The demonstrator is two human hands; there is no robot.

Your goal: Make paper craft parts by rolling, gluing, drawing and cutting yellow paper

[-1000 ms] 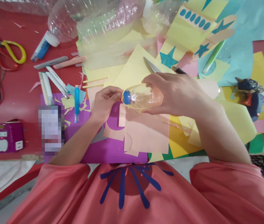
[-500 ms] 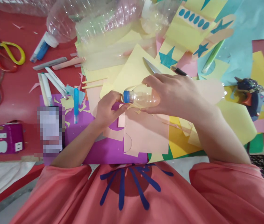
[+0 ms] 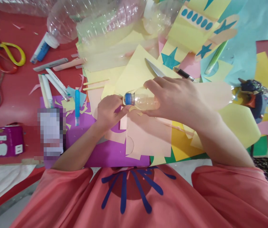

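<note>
Bottle (image 3: 145,99) of clear plastic lies sideways near the middle of the tabletop (image 3: 8,103), blue cap (image 3: 129,98) toward the left edge. The right hand (image 3: 176,95) curves around its body, gripping it; the left hand (image 3: 109,109), thumb and fingers slightly parted, is at the cap (whether it pinches anything, I cannot tell). Only flat sheets, including peach paper (image 3: 151,139), lie between bottle and front edge; a pointed blade (image 3: 153,67) sits just beyond the right fingers. Since a second ago, the left hand has dropped, its thumb now below the cap, and more of the black pen (image 3: 184,73) shows. Scissors (image 3: 12,53) and markers (image 3: 58,84) lie toward the red tabletop's left edge.
</note>
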